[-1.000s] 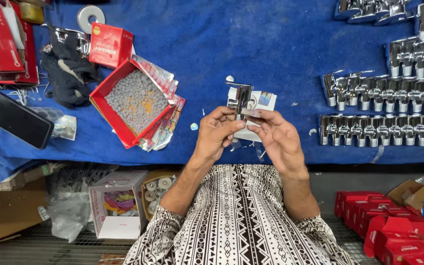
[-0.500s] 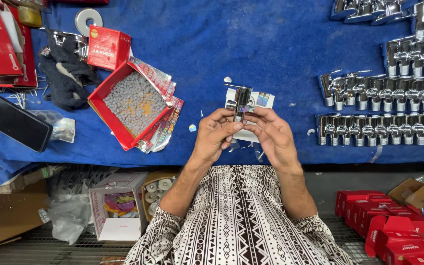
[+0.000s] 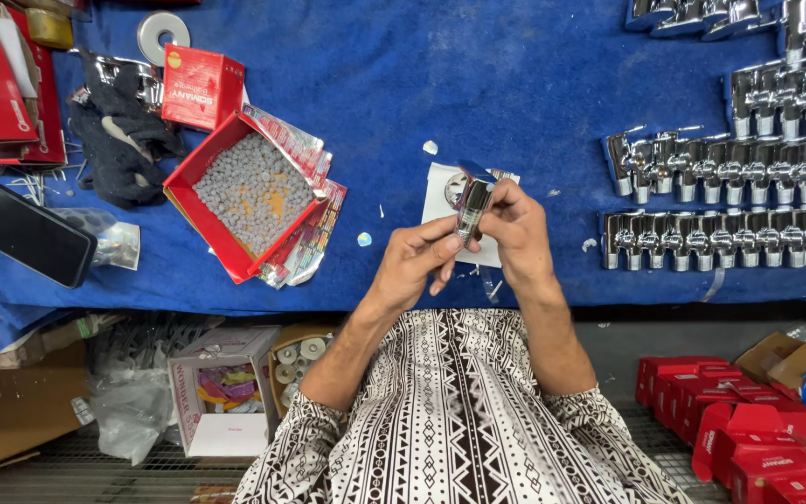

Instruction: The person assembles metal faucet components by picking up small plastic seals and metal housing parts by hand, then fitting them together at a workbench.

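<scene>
A chrome valve fitting (image 3: 471, 201) is held upright above the blue cloth (image 3: 478, 84), over a white paper sheet (image 3: 442, 191). My left hand (image 3: 417, 261) pinches its lower end with thumb and fingers. My right hand (image 3: 515, 233) wraps the fitting from the right side. Both hands meet near the table's front edge. Which part of the fitting the fingertips touch is hidden by the fingers.
Rows of several chrome fittings (image 3: 729, 201) lie at the right. An open red box of small grey parts (image 3: 249, 191) sits at the left, beside black gloves (image 3: 118, 140) and a dark phone (image 3: 25, 233). Red boxes (image 3: 748, 420) and cartons (image 3: 226, 392) stand below the table.
The fitting has been turned from a flatter hold to an upright one. Both hands have closed in around it and shifted slightly left.
</scene>
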